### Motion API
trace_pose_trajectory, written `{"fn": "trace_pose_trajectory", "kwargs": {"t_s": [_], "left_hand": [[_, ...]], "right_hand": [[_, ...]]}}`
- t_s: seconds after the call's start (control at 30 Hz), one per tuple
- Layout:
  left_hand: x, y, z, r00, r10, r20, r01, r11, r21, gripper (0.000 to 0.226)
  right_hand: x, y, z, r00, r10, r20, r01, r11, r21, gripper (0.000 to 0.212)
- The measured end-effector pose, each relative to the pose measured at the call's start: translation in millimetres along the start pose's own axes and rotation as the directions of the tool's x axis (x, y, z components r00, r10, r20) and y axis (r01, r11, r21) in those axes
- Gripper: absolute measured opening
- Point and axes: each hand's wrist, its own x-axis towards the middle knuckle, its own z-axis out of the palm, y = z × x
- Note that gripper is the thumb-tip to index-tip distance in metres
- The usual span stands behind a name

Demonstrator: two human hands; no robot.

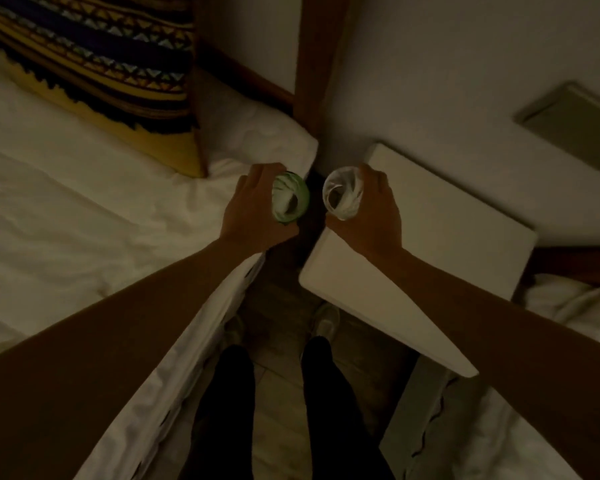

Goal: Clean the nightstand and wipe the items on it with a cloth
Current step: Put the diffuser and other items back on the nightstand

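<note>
The room is dim. My left hand [253, 206] grips a green-tinted glass [290, 197] from its left side, over the edge of the bed. My right hand [371, 209] grips a clear glass [340, 194] from its right side, above the near-left corner of the white nightstand [447, 220]. Both glasses are held in the air, side by side over the gap between bed and nightstand, their mouths facing me. Something pale shows inside each glass; I cannot tell what it is. No cloth is in view.
A bed with white sheets [66, 209] fills the left, with a yellow patterned pillow [111, 71] at its head. A wooden post [321, 64] stands against the wall. A second white bed [568, 313] lies at the right. My legs [229, 410] stand in the narrow floor gap.
</note>
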Motion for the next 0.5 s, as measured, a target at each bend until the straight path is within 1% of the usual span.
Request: {"fn": "trace_pose_trajectory", "kwargs": {"t_s": [0.1,0.2,0.27,0.37,0.5], "left_hand": [[14.2,27.7,27.1,0.999,0.034,0.025,-0.034,0.999,-0.015,0.090],[29.8,43.2,52.1,0.996,0.066,0.066,-0.064,0.997,-0.032,0.093],[42.5,51.7,68.0,0.992,0.084,0.090,-0.081,0.996,-0.030,0.092],[62.6,63.9,88.7,0.986,0.116,0.116,-0.113,0.993,-0.031,0.088],[91.9,77.4,113.2,0.974,0.159,0.161,-0.157,0.987,-0.025,0.091]], "right_hand": [[1.3,32.3,-20.5,0.998,0.046,-0.040,-0.046,0.999,0.001,0.100],[2.6,61.7,-34.3,0.988,0.129,-0.082,-0.125,0.991,0.043,0.106],[5.4,81.5,-41.3,0.978,0.181,-0.107,-0.174,0.982,0.066,0.106],[12.0,104.5,-48.4,0.964,0.244,-0.106,-0.235,0.968,0.087,0.107],[26.9,127.7,-49.7,0.948,0.293,-0.123,-0.281,0.954,0.106,0.102]]}}
